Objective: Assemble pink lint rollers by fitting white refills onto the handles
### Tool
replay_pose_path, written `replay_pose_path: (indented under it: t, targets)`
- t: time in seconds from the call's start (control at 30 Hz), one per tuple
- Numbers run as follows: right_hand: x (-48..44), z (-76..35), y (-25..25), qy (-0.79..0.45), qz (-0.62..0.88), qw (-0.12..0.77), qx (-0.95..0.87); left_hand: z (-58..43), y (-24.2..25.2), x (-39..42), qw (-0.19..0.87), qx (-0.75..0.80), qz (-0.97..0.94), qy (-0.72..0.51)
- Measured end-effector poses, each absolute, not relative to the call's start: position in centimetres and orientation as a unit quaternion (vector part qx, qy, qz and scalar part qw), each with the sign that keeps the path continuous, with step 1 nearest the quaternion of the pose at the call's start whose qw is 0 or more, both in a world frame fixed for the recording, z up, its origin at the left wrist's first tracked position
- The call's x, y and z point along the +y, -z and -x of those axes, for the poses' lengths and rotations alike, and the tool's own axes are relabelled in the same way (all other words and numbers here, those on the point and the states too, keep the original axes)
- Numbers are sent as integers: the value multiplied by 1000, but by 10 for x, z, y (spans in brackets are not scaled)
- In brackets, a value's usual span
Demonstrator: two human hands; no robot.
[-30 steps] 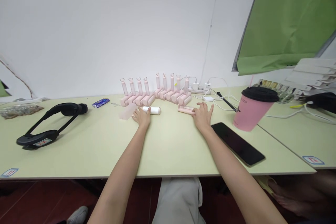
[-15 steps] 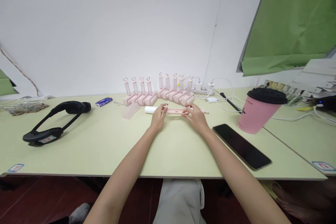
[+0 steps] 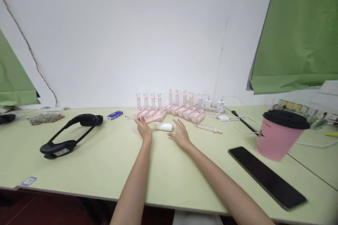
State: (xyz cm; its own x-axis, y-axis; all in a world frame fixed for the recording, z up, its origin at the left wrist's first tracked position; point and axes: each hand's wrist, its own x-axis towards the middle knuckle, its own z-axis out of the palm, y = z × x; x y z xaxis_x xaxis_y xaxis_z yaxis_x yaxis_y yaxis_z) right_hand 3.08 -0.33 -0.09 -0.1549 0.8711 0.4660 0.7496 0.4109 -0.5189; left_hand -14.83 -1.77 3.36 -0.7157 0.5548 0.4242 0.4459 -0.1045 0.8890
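My left hand [image 3: 144,130] pinches one end of a slim pink piece [image 3: 155,117], which points right and slightly up; its exact kind is unclear. Beneath that hand lies a translucent pink sheet [image 3: 135,129], partly covered. A white cylinder [image 3: 164,126] rests on the table between my hands. My right hand [image 3: 181,135] is open, fingers spread just right of the cylinder, holding nothing. Farther right lies a clear pink tube [image 3: 207,128] with a narrow tip. Behind, pink cylinders [image 3: 188,113] lie in two groups, with several slim heart-topped tubes [image 3: 153,102] standing upright among them.
On the left are a black headset [image 3: 71,133], a blue packet [image 3: 115,115] and a bagged bundle [image 3: 44,117]. A phone [image 3: 266,175] and a pink lidded cup [image 3: 277,139] occupy the right. White cables [image 3: 243,130] and a power strip [image 3: 211,108] lie behind them.
The pink piece, held between both hands before, has gone left with my left hand. My right hand has let go and opened. The view has shifted left and tilted up.
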Motion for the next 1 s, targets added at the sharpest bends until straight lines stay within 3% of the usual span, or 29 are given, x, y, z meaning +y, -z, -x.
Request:
replay_pose_path:
  t: [0.17,0.33,0.53,0.73,1.0]
  targets:
    - [21,-13,-13,-70,484,308,-816,149,-24,-13,85,698,-348,-620]
    - [17,-66,-8,-108,402,419,-807,150,-15,0,141,668,-393,-616]
    - [-2,-153,-14,-84,470,507,-718,110,4,13,303,554,-555,-541]
    - [-21,-154,-29,-182,444,453,-752,80,12,1,418,417,-647,-483]
    - [-22,-153,-28,-206,459,442,-743,78,6,-6,407,366,-695,-467]
